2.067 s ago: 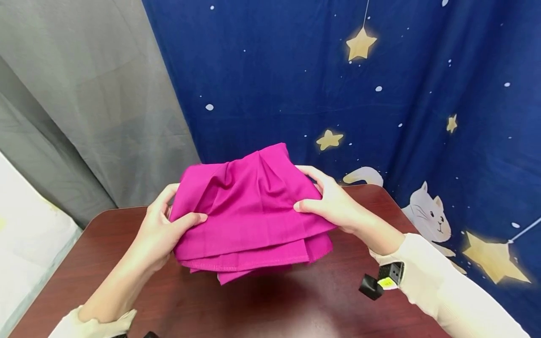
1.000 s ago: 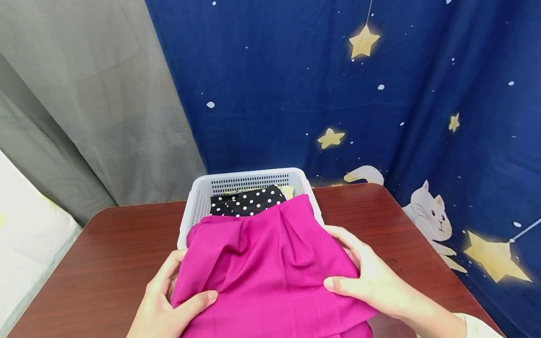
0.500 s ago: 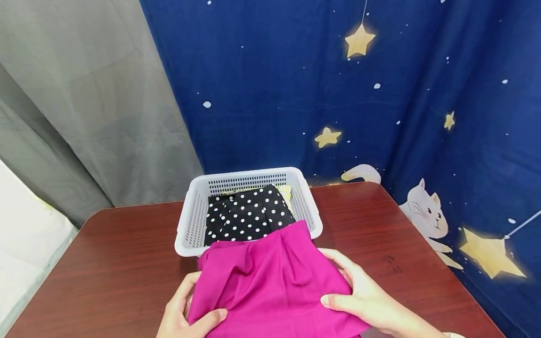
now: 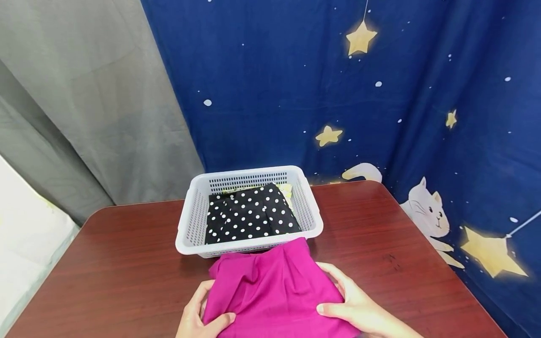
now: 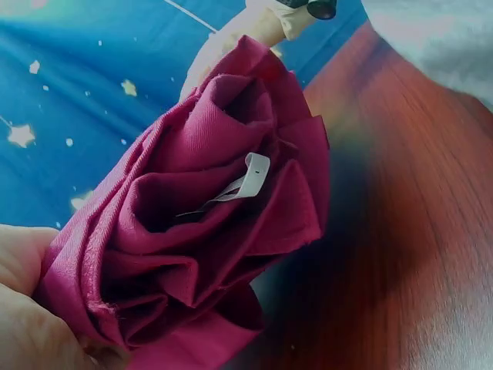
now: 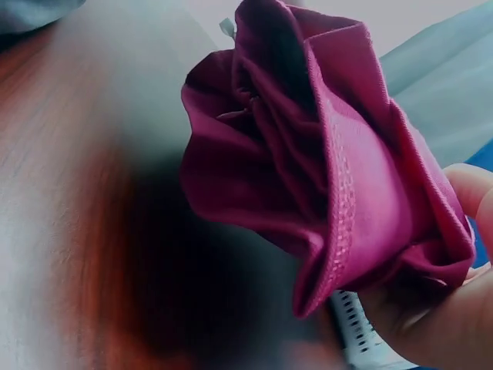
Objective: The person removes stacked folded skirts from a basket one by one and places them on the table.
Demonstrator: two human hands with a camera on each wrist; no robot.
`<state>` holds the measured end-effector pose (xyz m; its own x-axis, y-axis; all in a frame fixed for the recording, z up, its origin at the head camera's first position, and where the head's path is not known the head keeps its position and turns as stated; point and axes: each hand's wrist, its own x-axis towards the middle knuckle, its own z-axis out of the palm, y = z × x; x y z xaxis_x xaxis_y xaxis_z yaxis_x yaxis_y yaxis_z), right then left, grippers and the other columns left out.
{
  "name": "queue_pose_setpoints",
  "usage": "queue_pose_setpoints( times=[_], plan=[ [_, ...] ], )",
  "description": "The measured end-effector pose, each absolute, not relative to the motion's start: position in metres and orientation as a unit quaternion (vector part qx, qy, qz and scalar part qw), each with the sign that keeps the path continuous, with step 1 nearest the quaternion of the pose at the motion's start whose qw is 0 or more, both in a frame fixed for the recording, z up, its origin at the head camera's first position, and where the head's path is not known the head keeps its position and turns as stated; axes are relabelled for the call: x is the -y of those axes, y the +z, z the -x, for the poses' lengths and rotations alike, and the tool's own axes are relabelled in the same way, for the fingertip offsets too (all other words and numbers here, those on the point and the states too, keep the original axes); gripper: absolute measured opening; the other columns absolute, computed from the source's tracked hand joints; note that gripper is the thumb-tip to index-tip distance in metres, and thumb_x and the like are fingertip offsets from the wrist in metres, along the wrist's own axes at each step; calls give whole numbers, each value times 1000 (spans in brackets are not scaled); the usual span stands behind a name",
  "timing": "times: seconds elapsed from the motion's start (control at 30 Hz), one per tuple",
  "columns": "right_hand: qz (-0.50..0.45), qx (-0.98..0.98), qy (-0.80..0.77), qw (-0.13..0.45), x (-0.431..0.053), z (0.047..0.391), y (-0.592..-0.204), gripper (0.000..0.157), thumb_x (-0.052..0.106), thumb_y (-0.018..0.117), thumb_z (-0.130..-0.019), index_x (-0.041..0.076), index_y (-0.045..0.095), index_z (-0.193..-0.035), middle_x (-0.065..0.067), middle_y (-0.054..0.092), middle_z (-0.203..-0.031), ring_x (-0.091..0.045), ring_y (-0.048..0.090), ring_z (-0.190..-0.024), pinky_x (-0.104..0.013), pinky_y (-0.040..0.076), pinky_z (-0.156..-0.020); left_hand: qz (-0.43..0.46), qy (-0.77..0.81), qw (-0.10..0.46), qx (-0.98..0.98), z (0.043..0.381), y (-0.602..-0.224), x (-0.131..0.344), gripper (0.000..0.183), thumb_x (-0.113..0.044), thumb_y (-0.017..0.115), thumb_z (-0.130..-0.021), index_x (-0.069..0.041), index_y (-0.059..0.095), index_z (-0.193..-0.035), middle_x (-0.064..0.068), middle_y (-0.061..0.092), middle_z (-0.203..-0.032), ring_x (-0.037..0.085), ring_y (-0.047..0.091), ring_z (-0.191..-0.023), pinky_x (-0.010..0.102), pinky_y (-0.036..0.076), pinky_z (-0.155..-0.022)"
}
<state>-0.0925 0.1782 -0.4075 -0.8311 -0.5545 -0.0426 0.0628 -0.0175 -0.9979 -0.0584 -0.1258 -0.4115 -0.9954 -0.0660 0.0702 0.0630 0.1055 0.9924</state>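
Between my two hands is a folded magenta garment, low in the head view and in front of the basket. My left hand grips its left side, thumb on top and fingers underneath. On the right side my right hand pinches it the same way. The left wrist view looks into the garment's layered folds, where a white label sticks out. In the right wrist view the stitched hem and loose folds hang over the table. The garment's lower part is cut off by the head view's bottom edge.
A white perforated basket stands on the reddish-brown table just beyond the garment. Inside lie a folded black polka-dot cloth and a yellowish patterned cloth. Grey and blue star-patterned curtains hang behind the table.
Both hands have drawn the magenta garment down and back toward me, still gripping it. The basket and its polka-dot cloth, hidden behind the garment at first, now show.
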Motion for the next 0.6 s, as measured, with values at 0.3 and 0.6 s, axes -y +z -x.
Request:
queue_pose_setpoints(
  times=[0.3,0.6],
  plan=[
    [148,-661,-706,206,-170,103,-436,73,2,64,-80,6,24,-140,-15,35,-135,-16,49,-110,-24,40,-91,12,-653,55,755,77,-432,130,47,6,72,-66,-8,53,-107,4,65,-83,15,61,-72,24,49,-66],
    [142,-671,-701,196,-167,113,-449,72,4,65,-79,5,25,-139,-15,41,-129,-19,52,-106,-26,43,-89,24,-647,59,760,91,-442,133,46,6,70,-66,-10,54,-107,2,64,-84,13,60,-69,25,49,-63]
  ],
)
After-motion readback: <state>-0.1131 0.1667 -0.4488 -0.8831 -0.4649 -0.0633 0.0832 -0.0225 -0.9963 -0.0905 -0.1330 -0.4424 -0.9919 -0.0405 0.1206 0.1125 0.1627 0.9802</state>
